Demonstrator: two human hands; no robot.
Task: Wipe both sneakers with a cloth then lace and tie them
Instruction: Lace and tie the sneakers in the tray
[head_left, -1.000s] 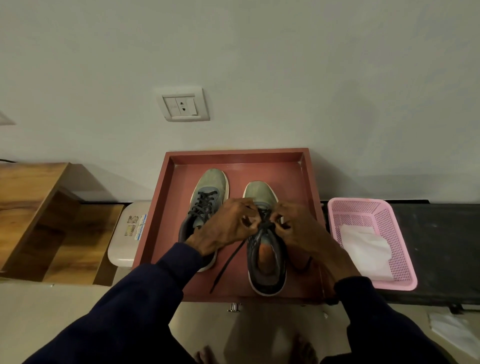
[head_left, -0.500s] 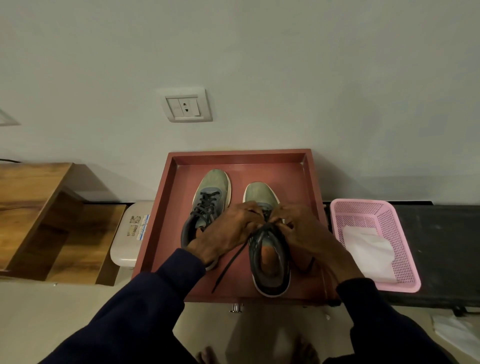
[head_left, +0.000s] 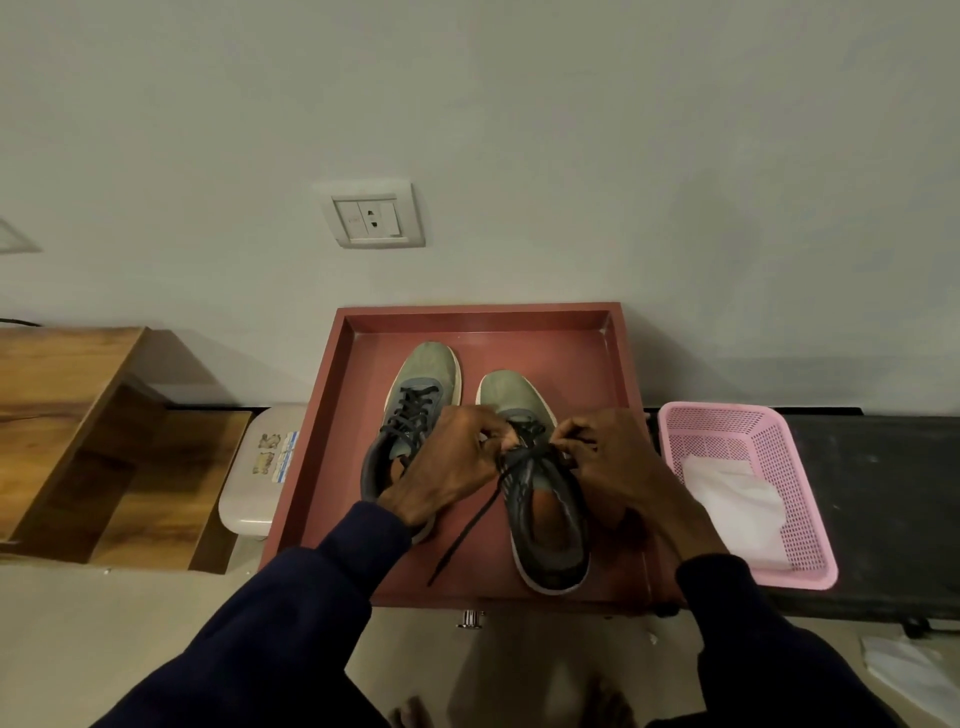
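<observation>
Two grey-green sneakers stand side by side in a red tray (head_left: 332, 415), toes toward the wall. The left sneaker (head_left: 415, 395) has its dark lace threaded. Over the right sneaker (head_left: 545, 509), my left hand (head_left: 452, 467) and my right hand (head_left: 618, 462) each pinch a part of its dark lace (head_left: 524, 454) near the top eyelets. One loose lace end (head_left: 462, 540) trails down across the tray floor toward me. A white cloth (head_left: 737, 504) lies in the pink basket.
The pink mesh basket (head_left: 810, 499) sits right of the tray on a black bench (head_left: 883, 499). A white stool (head_left: 260, 467) and wooden shelves (head_left: 78, 426) are to the left. A wall socket (head_left: 371, 218) is above. White paper (head_left: 904, 670) lies on the floor.
My hands have stayed on the right sneaker's lace, with only small finger shifts near the top eyelets. The view has shifted slightly.
</observation>
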